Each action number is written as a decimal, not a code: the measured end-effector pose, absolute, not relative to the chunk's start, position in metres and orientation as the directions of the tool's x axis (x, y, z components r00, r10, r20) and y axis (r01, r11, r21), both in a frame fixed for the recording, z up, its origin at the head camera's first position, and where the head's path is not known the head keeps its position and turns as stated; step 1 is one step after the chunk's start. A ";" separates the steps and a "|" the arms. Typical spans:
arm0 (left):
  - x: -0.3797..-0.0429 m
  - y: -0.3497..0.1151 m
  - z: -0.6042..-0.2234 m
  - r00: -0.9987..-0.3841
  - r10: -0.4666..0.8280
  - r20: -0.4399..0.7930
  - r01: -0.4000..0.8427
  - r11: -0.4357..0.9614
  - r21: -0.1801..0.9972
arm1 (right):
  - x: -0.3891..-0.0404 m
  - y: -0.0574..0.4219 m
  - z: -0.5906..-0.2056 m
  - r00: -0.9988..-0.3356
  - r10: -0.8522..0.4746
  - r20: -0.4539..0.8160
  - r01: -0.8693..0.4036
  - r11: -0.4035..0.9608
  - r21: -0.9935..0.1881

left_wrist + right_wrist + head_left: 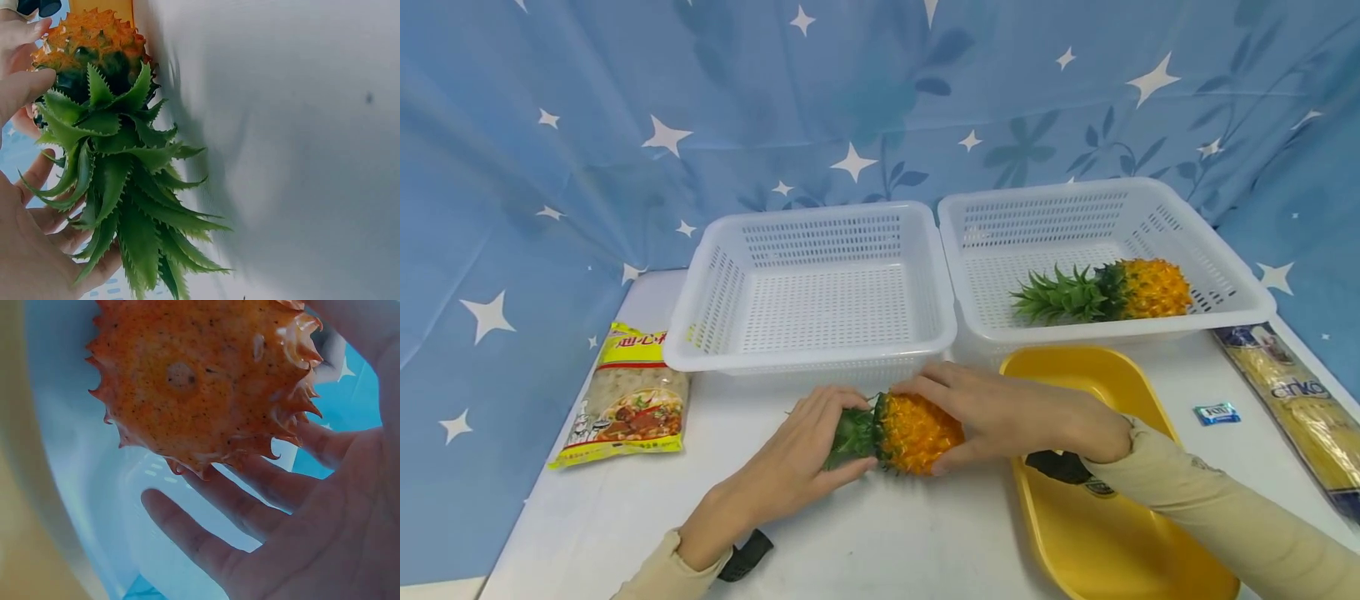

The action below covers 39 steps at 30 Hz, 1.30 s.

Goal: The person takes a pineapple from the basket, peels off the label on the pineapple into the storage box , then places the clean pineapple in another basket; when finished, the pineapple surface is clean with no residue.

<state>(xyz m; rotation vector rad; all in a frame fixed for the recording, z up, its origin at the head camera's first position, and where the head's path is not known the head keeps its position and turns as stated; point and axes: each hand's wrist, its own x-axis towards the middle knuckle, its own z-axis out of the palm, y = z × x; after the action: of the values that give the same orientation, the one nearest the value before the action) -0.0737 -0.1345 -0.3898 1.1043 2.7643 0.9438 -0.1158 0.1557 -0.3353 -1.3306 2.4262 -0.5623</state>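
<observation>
A pineapple (919,435) lies on its side on the white table, its leafy green crown to the left and its orange body to the right. My left hand (801,450) holds the crown between thumb and fingers; in the left wrist view the serrated leaves (134,194) spread past the fingers. Around the orange body, my right hand (981,412) has its fingers on the far side and thumb on the near side. From the right wrist the spiky bottom end (187,381) shows, with fingers behind it. A second pineapple (1150,289) lies in the right white basket (1000,333).
Left of that basket stands another white basket (805,360). A yellow basin (1097,533) sits under the right forearm. At left lies a yellow-topped food packet (632,400); at right, a small blue wrapped packet (1217,414) and a long noodle pack (1292,400).
</observation>
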 end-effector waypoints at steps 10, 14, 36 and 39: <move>-0.075 -0.135 -0.388 -0.742 0.644 0.188 0.630 0.573 0.524 | -0.120 0.153 -0.339 -0.525 -0.841 -0.127 -0.656 0.496 -0.569; -0.074 -0.135 -0.389 -0.741 0.640 0.203 0.635 0.570 0.521 | -0.119 0.151 -0.340 -0.532 -0.838 -0.119 -0.646 0.492 -0.584; -0.067 -0.132 -0.386 -0.710 0.661 0.245 0.687 0.572 0.447 | -0.105 0.146 -0.349 -0.567 -0.823 -0.015 -0.714 0.501 -0.490; -0.066 -0.133 -0.385 -0.704 0.667 0.245 0.692 0.566 0.448 | -0.104 0.146 -0.348 -0.562 -0.827 0.012 -0.731 0.490 -0.474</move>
<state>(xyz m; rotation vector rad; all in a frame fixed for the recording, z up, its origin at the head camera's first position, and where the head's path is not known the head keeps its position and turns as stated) -0.0659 -0.1326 -0.3850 1.2257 2.8223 0.8413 -0.1041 0.1462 -0.3479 -1.3379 2.5172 -0.6436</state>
